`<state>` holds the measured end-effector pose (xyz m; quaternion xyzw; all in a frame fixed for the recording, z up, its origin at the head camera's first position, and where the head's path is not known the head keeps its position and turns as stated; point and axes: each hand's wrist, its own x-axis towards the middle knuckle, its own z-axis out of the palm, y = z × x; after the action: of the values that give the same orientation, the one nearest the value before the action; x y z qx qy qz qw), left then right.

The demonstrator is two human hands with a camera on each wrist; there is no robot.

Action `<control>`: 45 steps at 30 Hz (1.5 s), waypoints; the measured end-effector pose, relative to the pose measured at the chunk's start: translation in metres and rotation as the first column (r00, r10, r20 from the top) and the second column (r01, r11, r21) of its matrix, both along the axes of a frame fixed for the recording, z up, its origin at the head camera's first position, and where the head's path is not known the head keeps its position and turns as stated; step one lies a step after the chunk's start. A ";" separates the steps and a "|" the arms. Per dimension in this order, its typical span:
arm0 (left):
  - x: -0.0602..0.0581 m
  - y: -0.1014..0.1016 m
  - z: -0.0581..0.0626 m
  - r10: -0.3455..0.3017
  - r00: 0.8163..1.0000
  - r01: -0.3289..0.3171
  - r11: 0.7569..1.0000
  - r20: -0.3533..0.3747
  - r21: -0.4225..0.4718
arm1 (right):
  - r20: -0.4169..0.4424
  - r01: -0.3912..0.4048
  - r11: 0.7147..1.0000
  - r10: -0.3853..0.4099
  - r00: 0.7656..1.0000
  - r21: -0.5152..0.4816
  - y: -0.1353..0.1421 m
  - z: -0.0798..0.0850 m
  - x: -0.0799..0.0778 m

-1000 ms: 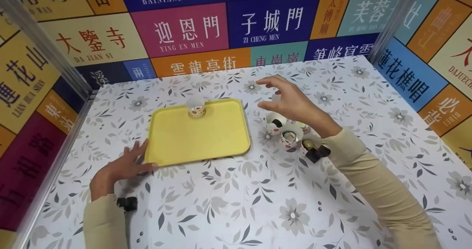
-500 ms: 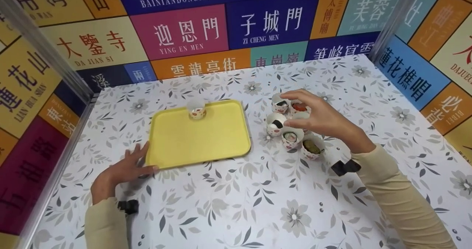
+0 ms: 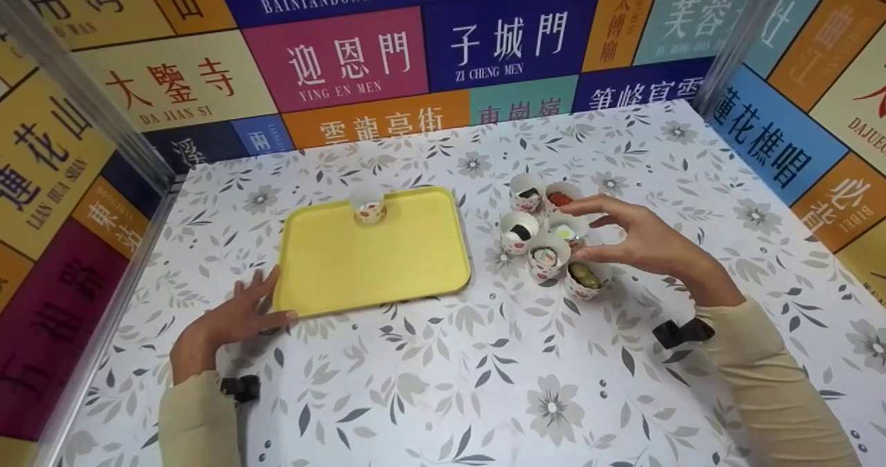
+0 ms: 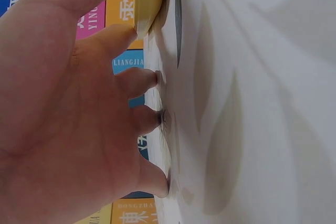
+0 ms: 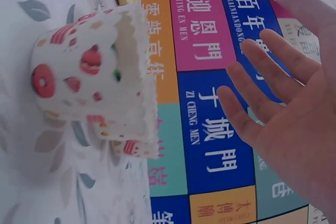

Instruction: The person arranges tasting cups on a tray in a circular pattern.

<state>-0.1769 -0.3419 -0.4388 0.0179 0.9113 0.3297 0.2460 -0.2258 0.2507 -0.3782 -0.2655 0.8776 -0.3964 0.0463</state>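
Observation:
My left hand (image 3: 228,322) rests on the table beside the yellow tray (image 3: 381,266), its thumb and a finger touching the tray's near left corner. At the tray's back edge stands a patterned paper cup (image 3: 370,211); its contents are hidden. To the right, my right hand (image 3: 647,239) hovers beside a cluster of similar cups, thumb and fingers apart, holding nothing. Nearest to its fingers are a cup with a red topping (image 3: 559,199), a cup with a white and yellow-green filling (image 3: 566,234) and a cup with an olive-brown filling (image 3: 585,277).
Left in the cluster stand a cup with a black-banded white piece (image 3: 518,233), a cup with a sushi-like roll (image 3: 547,258) and a cup with a dark topping (image 3: 526,194). A flowered cloth (image 3: 443,384) covers the table. Colourful panels (image 3: 339,55) rise behind.
My right hand has moved right and toward the body, from above the back of the cluster to its right side, uncovering more cups. The left hand stays by the tray.

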 end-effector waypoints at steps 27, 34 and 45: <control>0.003 0.000 0.000 0.009 1.000 -0.009 1.000 0.002 0.030 | 0.286 -0.147 0.989 0.134 0.949 0.024 0.039 -0.040 -0.020; 0.004 -0.002 -0.002 0.026 1.000 -0.026 1.000 0.009 0.001 | 0.314 -0.165 0.982 0.129 0.941 0.090 0.037 -0.041 -0.021; 0.002 0.000 0.000 0.023 1.000 -0.023 1.000 0.004 0.007 | 0.378 -0.152 0.981 0.096 0.921 0.121 0.033 -0.045 -0.019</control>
<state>-0.1753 -0.3423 -0.4383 0.0076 0.9098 0.3360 0.2437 -0.2444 0.2838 -0.4229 -0.2367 0.8615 -0.3693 0.2559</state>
